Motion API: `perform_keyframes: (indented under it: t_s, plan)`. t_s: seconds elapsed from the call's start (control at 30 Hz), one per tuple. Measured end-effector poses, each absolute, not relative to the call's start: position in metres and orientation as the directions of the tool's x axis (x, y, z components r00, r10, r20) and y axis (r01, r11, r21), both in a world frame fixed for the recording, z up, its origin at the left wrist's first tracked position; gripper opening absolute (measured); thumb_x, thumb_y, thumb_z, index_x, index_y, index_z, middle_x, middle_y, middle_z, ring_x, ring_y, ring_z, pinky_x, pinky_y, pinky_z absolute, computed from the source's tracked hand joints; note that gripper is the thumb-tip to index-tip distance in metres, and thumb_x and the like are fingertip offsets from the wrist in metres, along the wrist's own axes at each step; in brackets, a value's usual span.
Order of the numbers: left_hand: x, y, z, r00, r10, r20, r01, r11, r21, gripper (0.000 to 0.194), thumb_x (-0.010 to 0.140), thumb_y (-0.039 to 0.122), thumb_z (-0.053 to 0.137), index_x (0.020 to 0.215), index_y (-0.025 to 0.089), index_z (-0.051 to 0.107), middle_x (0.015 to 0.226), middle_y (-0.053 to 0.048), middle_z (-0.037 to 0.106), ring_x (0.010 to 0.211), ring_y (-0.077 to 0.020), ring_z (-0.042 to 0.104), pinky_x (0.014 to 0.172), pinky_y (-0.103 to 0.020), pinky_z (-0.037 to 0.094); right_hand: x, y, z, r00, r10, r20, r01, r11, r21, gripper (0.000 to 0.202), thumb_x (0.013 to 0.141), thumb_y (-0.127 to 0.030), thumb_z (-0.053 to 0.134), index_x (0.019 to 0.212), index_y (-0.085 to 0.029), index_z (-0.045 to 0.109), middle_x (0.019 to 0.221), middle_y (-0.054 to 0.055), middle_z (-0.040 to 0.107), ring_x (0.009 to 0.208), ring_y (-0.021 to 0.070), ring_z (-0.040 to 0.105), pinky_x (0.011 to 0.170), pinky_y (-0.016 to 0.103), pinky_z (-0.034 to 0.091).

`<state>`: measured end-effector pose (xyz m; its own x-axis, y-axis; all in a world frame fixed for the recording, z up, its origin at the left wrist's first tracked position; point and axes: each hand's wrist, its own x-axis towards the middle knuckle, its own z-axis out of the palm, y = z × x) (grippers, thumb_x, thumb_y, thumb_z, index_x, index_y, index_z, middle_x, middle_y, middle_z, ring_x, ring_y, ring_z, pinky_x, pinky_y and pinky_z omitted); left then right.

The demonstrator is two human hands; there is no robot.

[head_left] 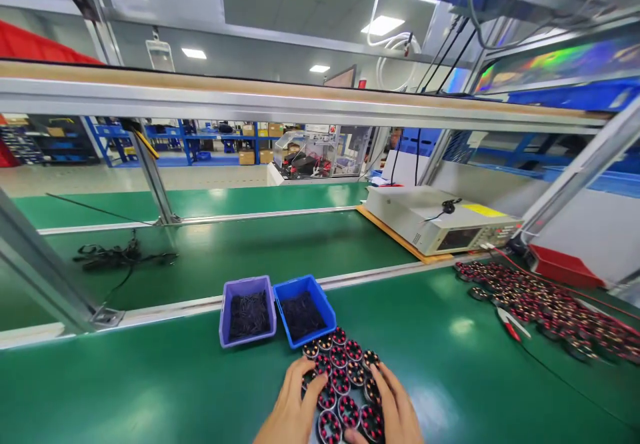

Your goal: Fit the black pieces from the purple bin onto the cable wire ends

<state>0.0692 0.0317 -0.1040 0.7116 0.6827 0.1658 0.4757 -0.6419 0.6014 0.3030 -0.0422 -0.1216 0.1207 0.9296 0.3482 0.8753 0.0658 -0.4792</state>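
Several round black parts with red and copper dots [341,381] lie packed together on the green table at the bottom centre. My left hand [295,401] rests against the left side of this group, its fingers apart and touching the outer parts. On the right side, my right hand [393,404] touches the edge of the group with spread fingers, its thumb low near the front parts. Just behind the group stand a purple bin [273,311] and a blue bin [330,317], both holding thin dark pieces.
A large pile of similar round parts [545,304] lies at right, beside red-handled pliers [511,327] and a red tray [565,267]. Behind are a grey instrument [415,214] and tangled black cables [120,254]. A shelf beam [300,107] crosses above.
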Motion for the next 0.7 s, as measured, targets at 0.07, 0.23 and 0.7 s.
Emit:
perform_keyframes:
  t_s: [0.07, 0.23, 0.7]
  plan:
    - [0.067, 0.037, -0.096, 0.713, 0.688, 0.134, 0.480, -0.619, 0.622, 0.080, 0.075, 0.056, 0.074, 0.143, 0.024, 0.046, 0.147, -0.020, 0.043, 0.141, -0.0409, 0.035, 0.110, -0.057, 0.040, 0.313, -0.035, -0.111, 0.089, 0.944, 0.319, 0.890, 0.069, -0.451, 0.087, 0.079, -0.044, 0.067, 0.153, -0.021, 0.028, 0.151, 0.018, 0.039, 0.133, 0.0388, 0.047, 0.108, 0.050, 0.042]
    - [0.053, 0.037, -0.092, 0.562, 0.811, 0.161, 0.600, -0.534, 0.596, 0.092, 0.061, 0.042, 0.087, 0.141, 0.020, 0.047, 0.134, -0.018, 0.052, 0.126, -0.0405, 0.050, 0.106, -0.056, 0.045, 0.324, -0.023, -0.061, 0.010, 0.949, 0.315, 0.935, 0.103, -0.340, 0.090, 0.074, -0.058, 0.071, 0.150, -0.021, 0.038, 0.145, 0.017, 0.047, 0.130, 0.0394, 0.047, 0.101, 0.050, 0.044]
    - [0.011, 0.004, -0.073, 0.575, 0.815, 0.068, 0.542, -0.442, 0.714, 0.068, 0.064, 0.013, 0.070, 0.129, 0.018, 0.049, 0.131, -0.014, 0.049, 0.119, -0.0299, 0.055, 0.106, -0.041, 0.044, 0.212, 0.112, 0.013, -0.218, 0.973, 0.078, 0.976, 0.219, -0.008, 0.019, 0.097, -0.031, 0.062, 0.109, -0.017, 0.066, 0.115, 0.007, 0.067, 0.100, 0.0209, 0.066, 0.089, 0.043, 0.054]
